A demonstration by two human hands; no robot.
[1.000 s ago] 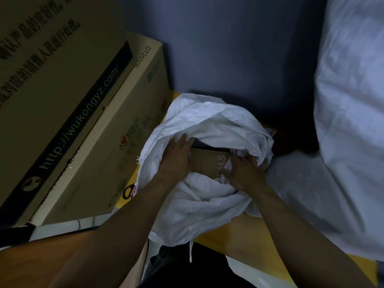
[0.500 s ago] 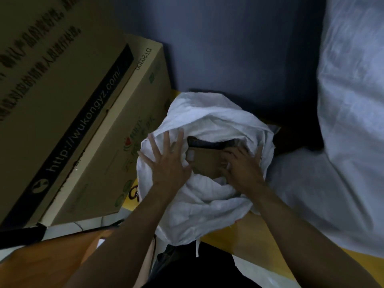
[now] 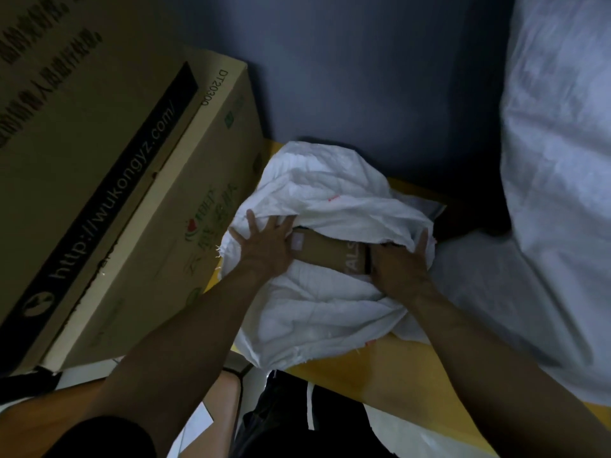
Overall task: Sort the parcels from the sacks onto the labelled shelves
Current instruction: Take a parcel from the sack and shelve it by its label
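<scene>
Carton (image 3: 132, 193) left, seemingly bigger sack (image 3: 549, 193) right.

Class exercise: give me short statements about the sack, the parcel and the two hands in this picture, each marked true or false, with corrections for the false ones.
1. A brown cardboard parcel shows in the mouth of the white sack. True.
2. The left hand lies with fingers spread on the sack. True.
3. The parcel lies out on the yellow surface. False: it sits inside the sack, which rests on that surface.
4. The large printed box stands right of the sack. False: the box is left of it.
5. The right hand is lifted clear of the sack. False: it rests on the sack's right rim.
</scene>
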